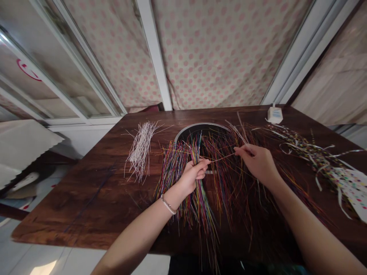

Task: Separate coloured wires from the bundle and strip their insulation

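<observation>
Gripping coloured strands (pixel 197 198), left hand (pixel 192 176) closed, right hand (pixel 258 160) pinching 1 strand (pixel 222 157)

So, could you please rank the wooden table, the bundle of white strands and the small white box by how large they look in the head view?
Largest to smallest:
1. wooden table
2. bundle of white strands
3. small white box; it sits at the far edge, so distance shrinks it somewhat.
</observation>
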The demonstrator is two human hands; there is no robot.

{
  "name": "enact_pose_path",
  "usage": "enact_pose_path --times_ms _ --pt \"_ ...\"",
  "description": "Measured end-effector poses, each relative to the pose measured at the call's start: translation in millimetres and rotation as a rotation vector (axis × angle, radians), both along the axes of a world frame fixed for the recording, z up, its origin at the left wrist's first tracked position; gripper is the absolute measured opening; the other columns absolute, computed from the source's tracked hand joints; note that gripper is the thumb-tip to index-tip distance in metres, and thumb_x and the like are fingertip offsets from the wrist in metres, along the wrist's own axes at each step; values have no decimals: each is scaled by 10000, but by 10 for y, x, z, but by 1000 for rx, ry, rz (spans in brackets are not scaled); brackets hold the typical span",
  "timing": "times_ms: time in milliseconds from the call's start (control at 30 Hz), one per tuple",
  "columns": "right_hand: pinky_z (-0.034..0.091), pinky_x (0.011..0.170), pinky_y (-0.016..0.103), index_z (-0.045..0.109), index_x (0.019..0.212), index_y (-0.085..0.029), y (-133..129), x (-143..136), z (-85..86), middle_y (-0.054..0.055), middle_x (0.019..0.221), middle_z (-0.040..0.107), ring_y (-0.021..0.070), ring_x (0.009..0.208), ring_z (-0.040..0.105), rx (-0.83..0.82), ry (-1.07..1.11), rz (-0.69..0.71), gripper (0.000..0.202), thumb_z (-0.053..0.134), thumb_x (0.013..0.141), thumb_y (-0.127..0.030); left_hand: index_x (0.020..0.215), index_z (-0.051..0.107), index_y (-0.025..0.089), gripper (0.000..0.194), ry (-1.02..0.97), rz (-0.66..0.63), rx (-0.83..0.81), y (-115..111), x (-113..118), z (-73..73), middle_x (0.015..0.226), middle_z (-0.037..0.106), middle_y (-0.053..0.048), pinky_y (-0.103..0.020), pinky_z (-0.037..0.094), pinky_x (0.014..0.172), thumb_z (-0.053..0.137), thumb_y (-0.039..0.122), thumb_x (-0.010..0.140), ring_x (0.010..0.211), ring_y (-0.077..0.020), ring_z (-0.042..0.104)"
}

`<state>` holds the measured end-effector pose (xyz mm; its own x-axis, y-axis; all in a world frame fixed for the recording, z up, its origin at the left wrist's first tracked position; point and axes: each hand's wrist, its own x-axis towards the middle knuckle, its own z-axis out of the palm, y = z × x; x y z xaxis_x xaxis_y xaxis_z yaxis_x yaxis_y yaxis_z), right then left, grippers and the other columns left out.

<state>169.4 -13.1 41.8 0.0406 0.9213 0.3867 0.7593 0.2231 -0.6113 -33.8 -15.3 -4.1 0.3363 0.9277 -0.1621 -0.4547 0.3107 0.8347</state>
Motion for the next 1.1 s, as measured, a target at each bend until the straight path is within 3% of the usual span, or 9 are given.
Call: enact_pose_path --times_ms 200,400,700,800,867,967,1100 --pt "267 469 223 563 536 -162 -17 -47 -46 -23 450 447 96 448 385 -137 -71 134 404 449 803 -444 690 485 140 261 -37 174 45 17 -14 -12 536 356 74 -159 109 361 680 304 637 400 3 193" --pt "248 456 225 459 475 -167 -81 -162 -16 -41 411 333 87 422 346 -260 3 268 476 387 823 -484 686 468 142 268 -20 310 59 49 -21 -49 544 385 71 -161 132 366 670 313 649 393 6 215" --pt "213 408 229 343 414 -183 -73 -183 -87 -53 373 273 68 370 257 -358 306 194 525 405 794 -540 704 487 141 244 10 254 86 34 -8 -48 546 397 66 -170 120 371 664 302 656 389 4 221" --pt "192 404 231 466 448 -169 -56 -156 -59 -56 386 262 71 378 246 -293 306 140 497 432 781 -536 698 500 139 250 8 254 76 31 -10 -43 546 401 66 -174 119 371 673 310 641 388 6 218" --pt "196 416 228 598 596 -159 -53 -129 -22 -64 430 261 75 410 249 -172 246 117 382 526 735 -507 686 504 136 258 -4 273 60 35 -17 -47 545 406 63 -177 121 371 679 316 630 390 5 224" --pt "226 446 224 650 796 -175 -64 -77 29 -74 491 238 78 452 243 -32 161 134 323 655 642 -458 668 499 134 264 -17 306 44 45 -29 -58 540 405 61 -178 125 371 677 323 629 395 2 239" --pt "223 457 225 674 817 -190 -90 -25 42 -73 497 232 79 460 246 -74 34 223 343 672 619 -470 674 498 133 268 -19 338 37 53 -31 -61 541 409 63 -175 134 373 677 327 627 396 2 231"
